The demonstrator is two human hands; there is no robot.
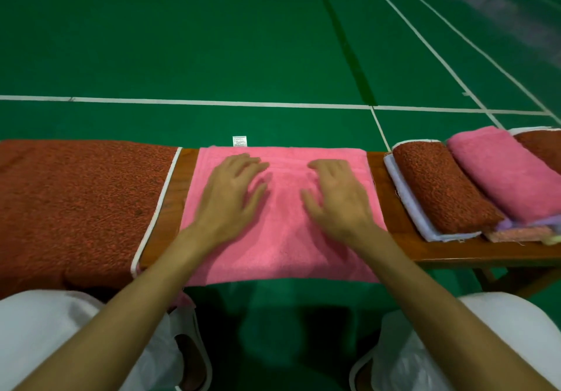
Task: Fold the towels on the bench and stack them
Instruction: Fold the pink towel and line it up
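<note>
At the middle of the surface (455,251) a pink towel (282,248) is spread flat, its near edge hung over the front. A white label (239,141) is seen at its far edge, the print unreadable. The left hand (230,190) and right hand (337,196) are laid on it, fingers straight and spread, nothing gripped; both are blurred. Leftward, a red-brown towel (76,202) is cut off by the frame. Rightward, folded towels (440,187) are stacked, partly cut off.
</note>
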